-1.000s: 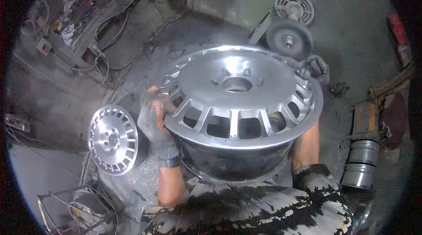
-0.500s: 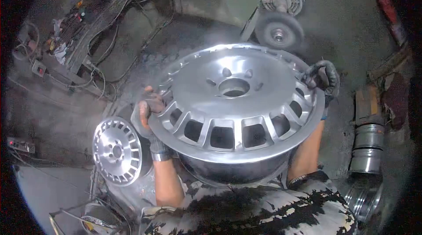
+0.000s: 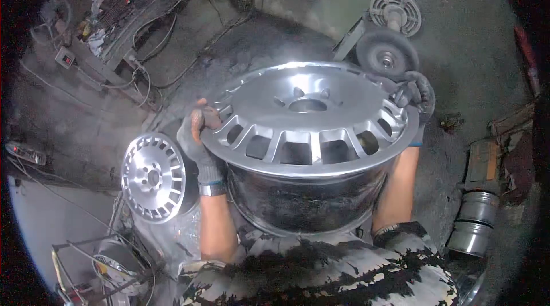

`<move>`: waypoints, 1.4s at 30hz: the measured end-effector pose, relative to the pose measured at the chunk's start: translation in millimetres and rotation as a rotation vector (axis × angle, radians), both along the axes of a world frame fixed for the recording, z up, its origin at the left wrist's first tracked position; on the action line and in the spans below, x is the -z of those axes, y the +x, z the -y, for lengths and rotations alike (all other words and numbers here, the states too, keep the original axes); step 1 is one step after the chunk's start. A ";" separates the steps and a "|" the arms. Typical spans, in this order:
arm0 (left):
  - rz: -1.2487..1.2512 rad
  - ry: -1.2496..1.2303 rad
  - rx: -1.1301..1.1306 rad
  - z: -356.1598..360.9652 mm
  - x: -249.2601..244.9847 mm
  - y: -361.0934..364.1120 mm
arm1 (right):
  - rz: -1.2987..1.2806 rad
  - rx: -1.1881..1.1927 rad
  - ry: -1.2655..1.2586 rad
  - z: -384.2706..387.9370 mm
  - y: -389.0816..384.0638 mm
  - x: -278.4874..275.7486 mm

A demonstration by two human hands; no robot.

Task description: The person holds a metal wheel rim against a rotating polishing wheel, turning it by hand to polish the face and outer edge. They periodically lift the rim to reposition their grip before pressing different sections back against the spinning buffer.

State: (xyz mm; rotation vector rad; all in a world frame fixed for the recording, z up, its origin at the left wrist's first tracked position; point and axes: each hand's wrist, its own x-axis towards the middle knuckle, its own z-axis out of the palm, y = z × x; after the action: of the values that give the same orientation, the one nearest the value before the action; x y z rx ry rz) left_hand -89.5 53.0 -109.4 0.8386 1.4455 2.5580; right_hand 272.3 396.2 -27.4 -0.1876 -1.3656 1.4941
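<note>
Between both hands, large wheel

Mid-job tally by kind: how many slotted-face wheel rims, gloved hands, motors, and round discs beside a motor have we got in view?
Slotted-face wheel rims: 2 (held rim, left-side rim)
Gloved hands: 2 (left hand, right hand)
Motors: 1 (vented motor)
Round discs: 1 (grey disc)
Total: 6

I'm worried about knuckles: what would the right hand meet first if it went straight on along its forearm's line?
Most likely the right edge of the round grey disc on the motor, just beyond the right hand in the picture; depth is unclear, so it might miss.
</note>
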 end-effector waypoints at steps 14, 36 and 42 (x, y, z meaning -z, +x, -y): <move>0.050 0.065 0.094 -9.6 1.8 31.5 | 0.079 0.307 -0.003 95.7 54.1 -46.9; -0.108 0.015 -0.022 15.0 5.5 23.6 | 0.328 0.301 0.095 30.1 15.9 -0.9; -0.074 0.109 0.045 1.9 13.3 17.7 | 0.508 0.658 0.490 -4.1 39.5 3.8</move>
State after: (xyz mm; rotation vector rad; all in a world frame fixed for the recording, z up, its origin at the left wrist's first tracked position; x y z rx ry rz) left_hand -71.8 51.1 -122.7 0.9787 1.3001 2.6186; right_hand 311.8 400.3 -31.2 -0.6622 -1.7975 0.5543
